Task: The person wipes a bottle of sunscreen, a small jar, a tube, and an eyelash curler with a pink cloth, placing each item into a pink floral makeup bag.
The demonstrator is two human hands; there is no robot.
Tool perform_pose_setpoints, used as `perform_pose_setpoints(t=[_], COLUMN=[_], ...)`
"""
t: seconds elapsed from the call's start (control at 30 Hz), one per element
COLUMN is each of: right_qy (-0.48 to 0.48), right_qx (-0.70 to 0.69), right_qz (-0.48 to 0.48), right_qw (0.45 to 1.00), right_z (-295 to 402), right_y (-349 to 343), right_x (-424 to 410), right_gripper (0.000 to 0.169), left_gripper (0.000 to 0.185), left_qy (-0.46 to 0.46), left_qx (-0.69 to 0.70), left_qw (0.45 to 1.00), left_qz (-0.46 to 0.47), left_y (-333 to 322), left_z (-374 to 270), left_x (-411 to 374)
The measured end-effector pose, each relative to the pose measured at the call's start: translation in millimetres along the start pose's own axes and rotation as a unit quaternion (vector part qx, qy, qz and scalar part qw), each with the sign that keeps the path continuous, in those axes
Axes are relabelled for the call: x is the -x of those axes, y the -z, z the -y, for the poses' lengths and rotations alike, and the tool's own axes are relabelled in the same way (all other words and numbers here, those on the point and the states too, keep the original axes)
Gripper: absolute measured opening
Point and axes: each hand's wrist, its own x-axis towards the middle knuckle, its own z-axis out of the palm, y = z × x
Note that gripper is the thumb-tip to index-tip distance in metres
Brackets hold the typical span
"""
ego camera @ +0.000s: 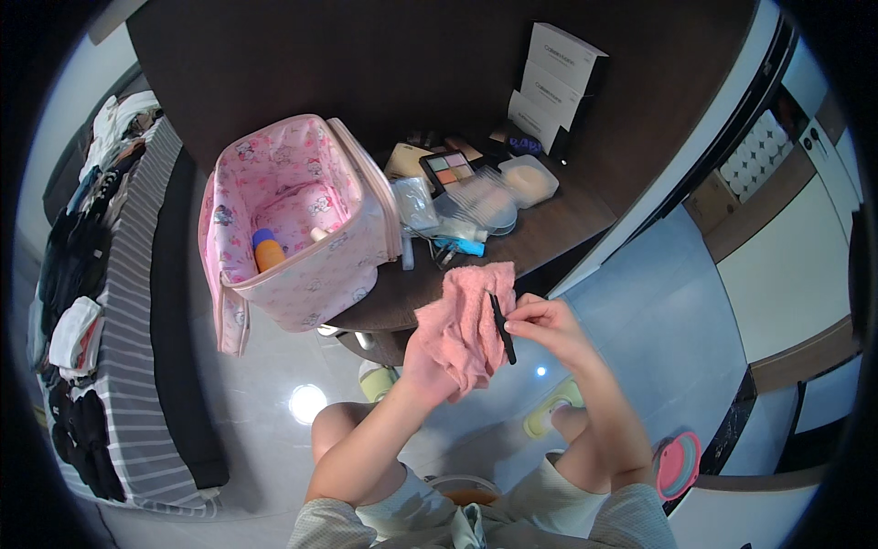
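Note:
Draped over my left hand point(429, 370) is a pink terry cloth point(458, 322), which hides most of the fingers. Between the thumb and fingertips of my right hand point(552, 329) is a slim black tool point(502, 328) with a narrow tip, possibly a cosmetic tool; it lies against the cloth. To the left, an unzipped pink patterned cosmetic bag point(309, 274) stands on the dark wooden table point(569, 223). Inside the bag are an orange bottle with a blue cap point(268, 252) and a small pale item point(319, 235).
Behind the cloth lie a colour palette point(447, 168), clear plastic packets point(416, 204), a round powder puff in a case point(528, 180) and a bright blue item point(463, 246). White boxes point(555, 75) stand at the back. A bed point(147, 329) with clothes is at left.

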Motion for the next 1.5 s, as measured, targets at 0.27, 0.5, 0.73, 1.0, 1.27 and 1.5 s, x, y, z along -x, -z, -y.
perform_pose_setpoints(t=[0.27, 0.5, 0.73, 1.0, 1.27, 1.5], right_qy=[-0.009, 0.048, 0.123, 0.214, 0.251, 0.279], right_qx=[-0.040, 0.000, 0.138, 0.329, 0.302, 0.332], right_qz=[-0.067, -0.099, -0.091, -0.066, -0.074, -0.067], right_qw=[0.997, 0.994, 0.979, 0.917, 0.917, 0.898], right_z=[-14.5, -35.8, -32.8, -27.1, -15.7, -14.5], right_y=[11.8, 21.0, 19.0, 13.8, 9.0, 8.7], right_x=[14.6, 24.7, 26.3, 33.8, 35.3, 34.7], right_gripper=[0.010, 0.012, 0.024, 0.016, 0.015, 0.018], left_gripper=[0.030, 0.018, 0.018, 0.022, 0.026, 0.024], left_qy=[0.002, -0.051, -0.105, -0.087, -0.185, -0.196], left_qx=[-0.230, -0.350, -0.382, -0.371, -0.383, -0.397], left_qw=[0.972, 0.932, 0.911, 0.919, 0.900, 0.891], left_qz=[-0.045, -0.080, -0.115, -0.102, -0.094, -0.098], left_y=[5.4, 5.5, 10.3, -1.1, 6.8, -1.1], left_z=[22.6, 38.7, 46.2, 47.0, 47.4, 49.3], left_x=[-25.0, -39.1, -44.8, -44.9, -39.3, -39.2])
